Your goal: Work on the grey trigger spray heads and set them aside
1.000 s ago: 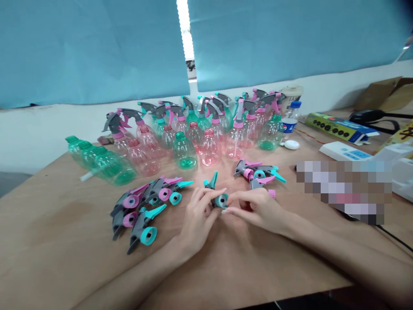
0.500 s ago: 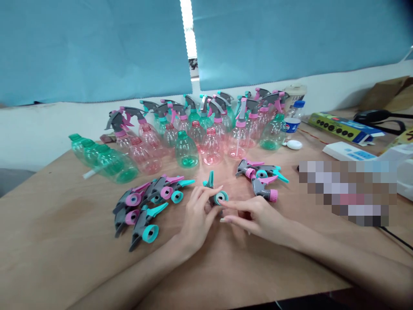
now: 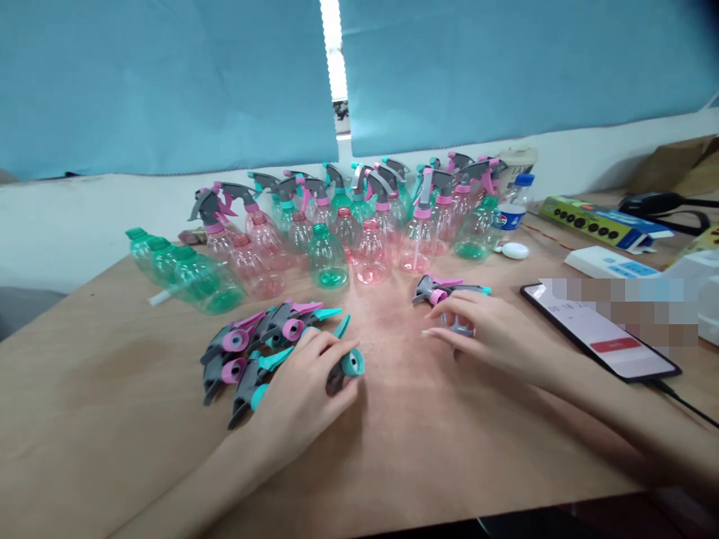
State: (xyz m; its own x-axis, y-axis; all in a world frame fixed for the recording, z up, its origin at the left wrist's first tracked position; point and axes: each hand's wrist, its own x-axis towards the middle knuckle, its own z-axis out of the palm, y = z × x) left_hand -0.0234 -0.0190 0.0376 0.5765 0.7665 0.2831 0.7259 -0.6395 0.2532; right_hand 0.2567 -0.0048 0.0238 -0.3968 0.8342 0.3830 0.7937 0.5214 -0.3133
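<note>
My left hand (image 3: 303,389) is closed around a grey spray head with a teal collar (image 3: 347,361), low over the wooden table (image 3: 393,464) beside a pile of grey spray heads (image 3: 252,352) with pink and teal collars. My right hand (image 3: 483,333) lies over a grey spray head (image 3: 457,326) in a smaller pile (image 3: 443,290), fingers curled on it.
Several pink and green plastic bottles (image 3: 359,239), some with spray heads fitted, stand at the back of the table. Green bottles (image 3: 185,273) lie at the left. A phone (image 3: 601,333) with a lit screen lies at the right, with boxes (image 3: 601,221) and a cable behind.
My hands have parted. The left carried the teal-collared spray head leftward to the big pile; the right moved right onto the smaller pile.
</note>
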